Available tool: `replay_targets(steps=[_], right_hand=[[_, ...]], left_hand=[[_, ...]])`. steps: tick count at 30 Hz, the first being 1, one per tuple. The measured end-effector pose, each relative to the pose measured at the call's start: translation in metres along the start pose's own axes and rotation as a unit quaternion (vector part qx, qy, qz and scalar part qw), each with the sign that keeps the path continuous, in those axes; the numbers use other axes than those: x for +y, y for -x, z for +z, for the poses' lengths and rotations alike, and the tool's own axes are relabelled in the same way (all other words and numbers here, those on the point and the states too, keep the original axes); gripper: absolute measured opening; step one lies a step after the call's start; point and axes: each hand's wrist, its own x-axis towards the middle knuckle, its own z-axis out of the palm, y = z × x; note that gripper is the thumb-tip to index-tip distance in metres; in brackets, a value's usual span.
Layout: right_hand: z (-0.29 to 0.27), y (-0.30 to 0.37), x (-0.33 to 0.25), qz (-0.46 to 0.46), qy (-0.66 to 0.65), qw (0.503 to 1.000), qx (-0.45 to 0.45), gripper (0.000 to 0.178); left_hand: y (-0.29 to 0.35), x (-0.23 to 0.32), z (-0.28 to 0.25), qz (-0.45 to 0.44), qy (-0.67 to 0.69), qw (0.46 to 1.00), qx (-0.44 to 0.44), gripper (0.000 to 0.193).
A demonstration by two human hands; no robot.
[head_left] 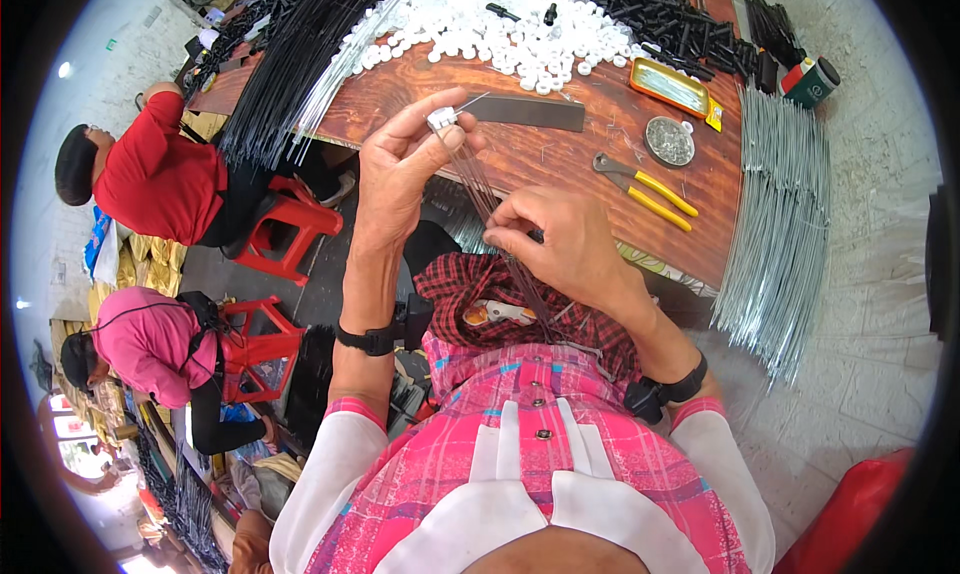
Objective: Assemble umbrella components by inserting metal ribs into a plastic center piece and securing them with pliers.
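My left hand [405, 164] is raised over the table's front edge, with thumb and fingers closed on a small white plastic piece [442, 120]. Several thin dark metal rods [474, 177] run from that piece down toward my lap. Lower and to the right, my right hand [565, 242] pinches the rods between thumb and forefinger. Their lower ends lie over the red-and-black checked cloth [460, 292] on my lap. A thin wire end sticks out beyond the white piece. Just past my left fingertips lies a flat grey metal bar [530, 113].
Yellow-handled pliers [650, 189], a round tin of small metal bits [669, 141] and a yellow tray [668, 87] lie right. White plastic rings [500, 24] are heaped behind, beside black rods [285, 64]. Silver rods [775, 224] overhang the right edge. Two people sit left by red stools [288, 229].
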Motion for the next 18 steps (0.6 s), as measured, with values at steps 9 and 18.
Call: replay_targets(steps=[9,18], right_hand=[[0.002,0.034,0.027,0.019,-0.074,0.991,-0.11,0.016],[0.013,0.04,0.036,0.096,-0.031,0.994,-0.029,0.015]], left_hand=[[0.0,-0.004,-0.011,-0.001,0.01,1.0,0.014,0.042],[-0.002,-0.009,-0.017,0.023,0.019,1.0,0.006,0.034]])
